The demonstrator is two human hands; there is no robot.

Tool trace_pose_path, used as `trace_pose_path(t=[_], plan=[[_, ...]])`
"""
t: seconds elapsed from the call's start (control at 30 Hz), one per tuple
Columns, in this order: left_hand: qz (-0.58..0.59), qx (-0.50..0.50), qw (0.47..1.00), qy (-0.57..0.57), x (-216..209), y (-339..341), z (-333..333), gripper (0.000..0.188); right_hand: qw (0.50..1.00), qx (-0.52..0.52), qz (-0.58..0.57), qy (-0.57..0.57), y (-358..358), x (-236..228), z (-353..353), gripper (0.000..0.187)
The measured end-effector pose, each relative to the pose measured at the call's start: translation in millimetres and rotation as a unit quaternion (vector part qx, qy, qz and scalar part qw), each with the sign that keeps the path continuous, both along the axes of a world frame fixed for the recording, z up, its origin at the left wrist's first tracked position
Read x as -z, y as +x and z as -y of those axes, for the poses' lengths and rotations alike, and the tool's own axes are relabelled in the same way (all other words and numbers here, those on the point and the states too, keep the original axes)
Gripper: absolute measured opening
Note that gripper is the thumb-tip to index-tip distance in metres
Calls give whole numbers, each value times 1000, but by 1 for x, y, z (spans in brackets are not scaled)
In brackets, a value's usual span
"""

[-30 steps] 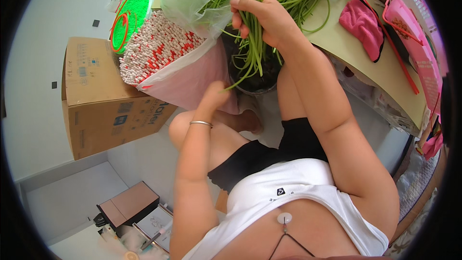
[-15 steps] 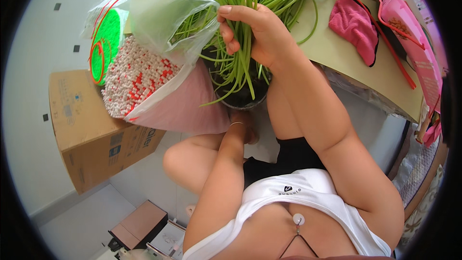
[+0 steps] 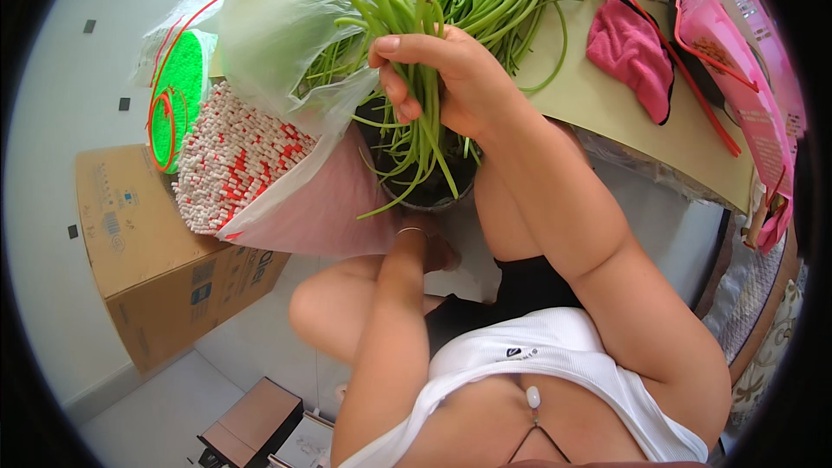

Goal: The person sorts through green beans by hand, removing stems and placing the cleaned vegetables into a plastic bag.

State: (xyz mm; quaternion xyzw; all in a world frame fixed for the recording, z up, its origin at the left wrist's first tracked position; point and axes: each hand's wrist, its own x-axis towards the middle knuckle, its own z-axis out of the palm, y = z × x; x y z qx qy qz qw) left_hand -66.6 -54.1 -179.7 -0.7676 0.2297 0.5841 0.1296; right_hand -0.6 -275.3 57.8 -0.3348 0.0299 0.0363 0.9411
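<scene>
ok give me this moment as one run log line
right hand: grips bunch of green stems above dark pot | left hand: reaches down below pot, mostly hidden | beside: plastic bag, cardboard box

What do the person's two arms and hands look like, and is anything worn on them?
Both arms are bare, with no sleeves and no gloves. The left arm carries a thin, plain bangle at the wrist; the left hand itself is mostly hidden. The right hand shows no ring or watch, and its thumbnail looks short and unpainted. The white top is sleeveless, so no cloth covers either arm.
</scene>
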Motion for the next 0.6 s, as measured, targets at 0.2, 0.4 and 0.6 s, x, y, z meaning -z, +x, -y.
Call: trace_pose_path(t=[0.2,0.4,0.6], plan=[[44,25,989,-137,-58,21,-20,42,998,-61,-1,4,0,2,-18,15],[28,-364,881,-301,-229,48,-65,22,991,-108,-83,19,-10,0,-23,13],[230,-423,676,-557,-357,34,-87,15,981,-163,-104,-4,-14,1,-46,14]])
